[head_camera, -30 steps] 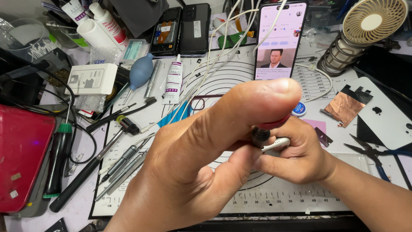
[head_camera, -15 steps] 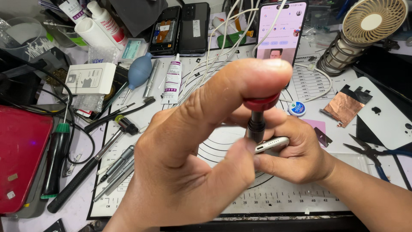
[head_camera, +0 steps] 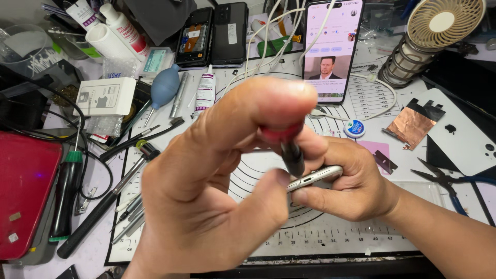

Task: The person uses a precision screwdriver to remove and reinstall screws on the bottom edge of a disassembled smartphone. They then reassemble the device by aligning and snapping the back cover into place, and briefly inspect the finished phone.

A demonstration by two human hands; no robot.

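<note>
Seen from the head camera, the cluttered bench [head_camera: 480, 206] fills the frame, and most of it is covered by a pale silicone work mat printed with concentric circles and a ruler edge [head_camera: 330, 240]. No walls or floor show, only the bench top.

At the left edge lies a flat red phone back panel [head_camera: 26, 194], and just beside it a black-handled screwdriver with a green collar [head_camera: 67, 196]. A long black rod-shaped tool [head_camera: 103, 206] lies slanted across the mat's left border. In the upper left stand white plastic squeeze bottles [head_camera: 116, 28], a small white cardboard box [head_camera: 106, 95] and a blue rubber dust blower [head_camera: 164, 87]. A small white glue tube [head_camera: 205, 90] lies near it.

At the top centre two dark opened phones [head_camera: 212, 35] lie side by side; right of them a lit phone with a pale screen [head_camera: 330, 49] lies with white cables across it. A beige round desk fan [head_camera: 439, 26] occupies the upper right. Below it are a piece of copper foil [head_camera: 413, 124] and a white phone back cover [head_camera: 465, 137].

In the centre, the left hand [head_camera: 206, 196] pinches a red-capped dark precision screwdriver [head_camera: 289, 147], the thumb pressed on its cap. The right hand [head_camera: 351, 181] is closed around a silver-edged phone [head_camera: 318, 176], held edge-up over the mat, and the screwdriver's tip meets that edge.
</note>
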